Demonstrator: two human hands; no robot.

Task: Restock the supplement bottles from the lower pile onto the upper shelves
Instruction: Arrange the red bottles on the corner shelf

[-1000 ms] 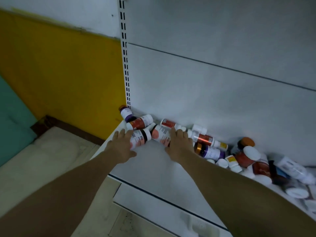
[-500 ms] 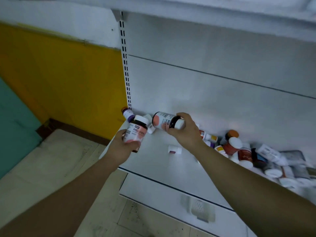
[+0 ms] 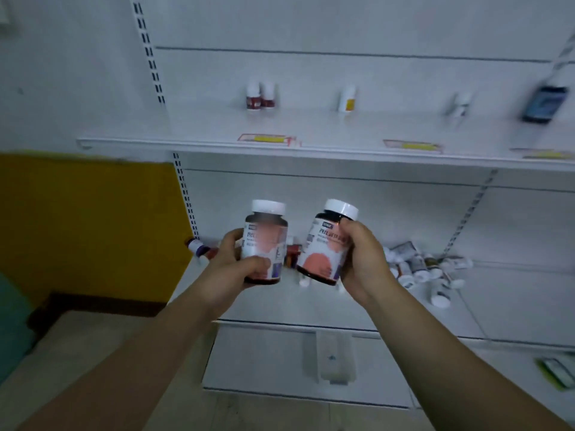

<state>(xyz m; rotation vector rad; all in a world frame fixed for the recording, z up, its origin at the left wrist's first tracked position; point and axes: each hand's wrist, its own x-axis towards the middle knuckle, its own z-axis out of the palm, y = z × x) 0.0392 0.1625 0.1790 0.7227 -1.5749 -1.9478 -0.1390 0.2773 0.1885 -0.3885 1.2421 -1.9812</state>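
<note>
My left hand [image 3: 231, 269] and right hand [image 3: 362, 262] each clamp fingers round a bottle; lifting both, one could clip the upper shelf's front edge [image 3: 280, 147] and slip.

Yellow wall panel [image 3: 90, 225] left of the shelving, above a dark baseboard [image 3: 102, 303]. Teal panel [image 3: 12, 331] at far left edge. Beige tiled floor [image 3: 77, 368] below. Slotted upright rail [image 3: 149, 51] runs up the white back wall. Blurred green-edged packet [image 3: 557, 373] at lower right.
</note>
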